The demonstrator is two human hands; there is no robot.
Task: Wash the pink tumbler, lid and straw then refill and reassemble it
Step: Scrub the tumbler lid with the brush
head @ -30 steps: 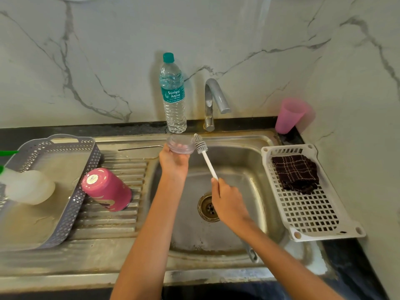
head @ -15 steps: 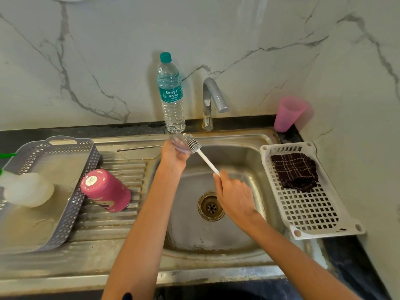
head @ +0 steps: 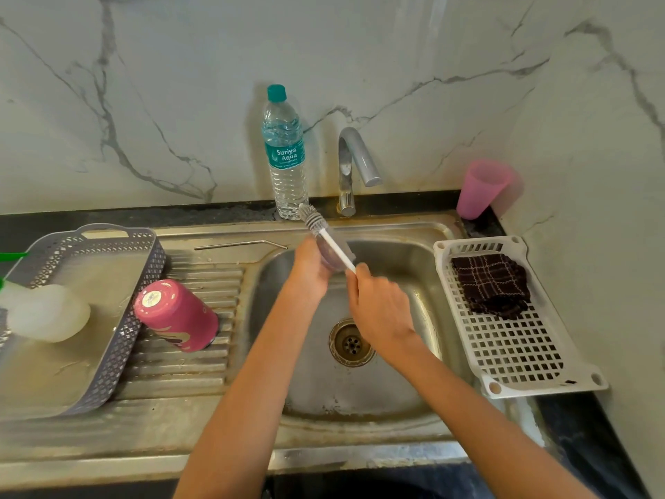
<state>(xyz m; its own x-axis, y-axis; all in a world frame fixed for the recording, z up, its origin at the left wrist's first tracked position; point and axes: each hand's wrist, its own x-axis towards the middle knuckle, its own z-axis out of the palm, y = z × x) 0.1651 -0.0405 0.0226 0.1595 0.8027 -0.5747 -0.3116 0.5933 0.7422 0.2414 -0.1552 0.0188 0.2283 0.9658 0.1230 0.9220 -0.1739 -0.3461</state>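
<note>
The pink tumbler [head: 177, 316] stands upside down on the ribbed drainboard, left of the sink basin [head: 396, 354]. Behind it, a metal straw [head: 240, 244] lies along the sink's back ledge. Over the basin my left hand [head: 308, 268] holds the clear lid [head: 336, 255] tilted on edge. My right hand [head: 378, 311] grips the white handle of a bottle brush [head: 316, 223]. The handle crosses the lid, and the bristle head sticks up past it near the water bottle.
A water bottle [head: 286, 156] and tap [head: 354, 163] stand behind the basin. A pink cup [head: 482, 189] is in the back right corner. A white rack [head: 511, 336] with a dark cloth [head: 491, 284] sits right; a grey basket [head: 118, 318] with a white bottle [head: 46, 313] sits left.
My hands have drawn closer together. The brush has slid up and left across the lid, so its bristle head now pokes out beyond the lid's far side.
</note>
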